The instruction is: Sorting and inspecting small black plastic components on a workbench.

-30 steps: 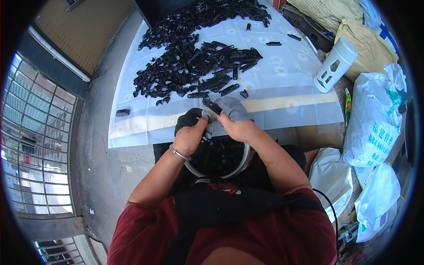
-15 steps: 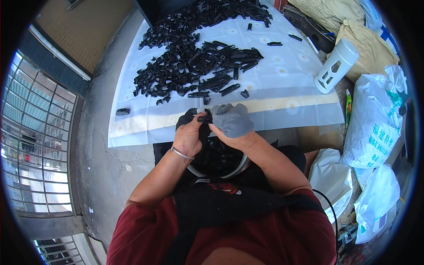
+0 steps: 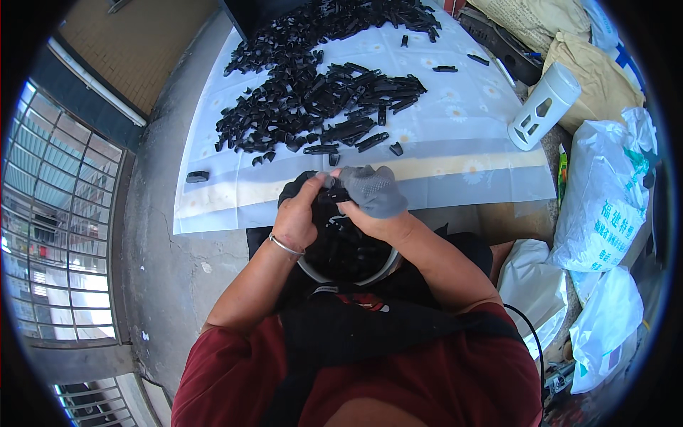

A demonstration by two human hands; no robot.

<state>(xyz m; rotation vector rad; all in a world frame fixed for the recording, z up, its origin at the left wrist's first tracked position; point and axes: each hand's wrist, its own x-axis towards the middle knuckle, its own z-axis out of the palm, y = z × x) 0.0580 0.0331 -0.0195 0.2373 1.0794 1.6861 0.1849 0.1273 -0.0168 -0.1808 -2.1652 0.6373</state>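
Close to the table's front edge, my left hand (image 3: 300,210) and my right hand (image 3: 376,196) meet with their fingers closed round a small black plastic part (image 3: 337,193). The right hand wears a grey dotted glove over its fingers; dark cloth covers part of the left one, and a silver bangle circles that wrist. Fingers hide much of the part. Below them, between my legs, a round white-rimmed bucket (image 3: 388,269) holds many black plastic pieces (image 3: 348,249). On the table just beyond lies a heap of similar black parts (image 3: 306,107), some curved, some long and narrow.
A flowered white cloth (image 3: 455,167) covers the table, with a second black heap (image 3: 370,18) farther back. A white cut-out cylinder (image 3: 544,107) stands at the right edge. White sacks (image 3: 597,192) crowd the floor on the right; a barred window (image 3: 64,213) is at left.
My left hand has shifted slightly left, and its thumb now lies higher against the black part. The right hand stays nearly in place, fingers still closed. The heaps look the same.
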